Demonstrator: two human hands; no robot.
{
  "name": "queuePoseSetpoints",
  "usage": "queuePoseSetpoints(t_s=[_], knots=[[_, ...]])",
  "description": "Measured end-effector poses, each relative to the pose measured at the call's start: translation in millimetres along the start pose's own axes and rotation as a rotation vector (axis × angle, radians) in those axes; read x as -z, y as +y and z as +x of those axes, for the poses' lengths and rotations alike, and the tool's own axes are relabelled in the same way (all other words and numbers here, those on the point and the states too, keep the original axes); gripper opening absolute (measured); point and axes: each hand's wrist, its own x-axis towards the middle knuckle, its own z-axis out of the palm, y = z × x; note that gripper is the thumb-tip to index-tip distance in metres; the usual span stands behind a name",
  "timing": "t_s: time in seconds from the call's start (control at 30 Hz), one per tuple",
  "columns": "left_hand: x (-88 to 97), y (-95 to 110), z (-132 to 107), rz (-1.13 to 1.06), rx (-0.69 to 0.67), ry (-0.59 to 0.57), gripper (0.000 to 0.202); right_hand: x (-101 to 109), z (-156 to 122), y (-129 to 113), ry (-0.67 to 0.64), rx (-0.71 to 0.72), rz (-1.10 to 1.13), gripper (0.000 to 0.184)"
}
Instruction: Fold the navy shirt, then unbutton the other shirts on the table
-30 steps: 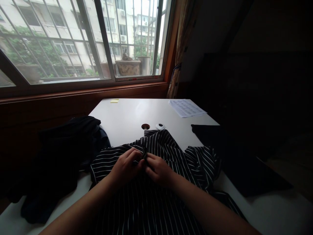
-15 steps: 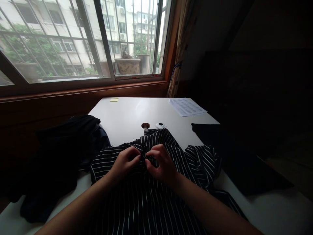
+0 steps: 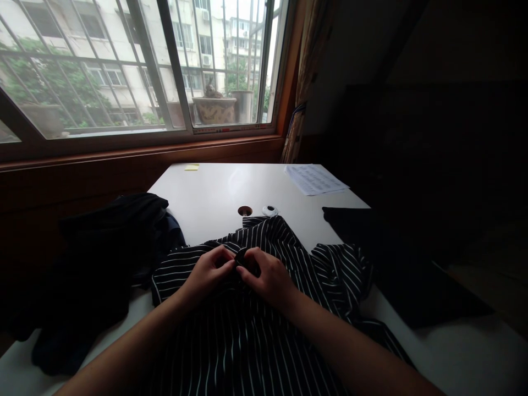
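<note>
A black shirt with white stripes lies spread on the white table, its folds bunched towards the far end. Near its upper middle, my left hand pinches a bit of the dark cloth between thumb and fingers. Close beside it, my right hand also grips the cloth, thumb and forefinger curled round a small raised fold. The fingertips of both hands almost meet. Whether a button is between them is too dark to tell. One striped sleeve lies out to the right.
Dark clothes are heaped at the left edge. A dark folded cloth lies on the right. Papers, a yellow sticky note, a cable hole and its white round cover are farther back, below a barred window.
My right hand has moved slightly left, closer to my left hand, and its fingers have closed on the cloth. A small dark fold now stands up between the hands.
</note>
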Motion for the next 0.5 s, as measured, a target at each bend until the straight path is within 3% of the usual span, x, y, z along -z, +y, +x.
queuePoseSetpoints(t_s=[0.23, 0.5], knots=[[-0.4, 2.7, 0.6, 0.025, 0.02, -0.042, 0.019, -2.1, 0.0, -0.3, -0.047, 0.056, 0.046, 0.004], [2.5, 3.2, 0.2, -0.008, 0.029, -0.078, 0.017, 1.7, 0.1, 1.9, -0.048, 0.177, 0.114, 0.01]])
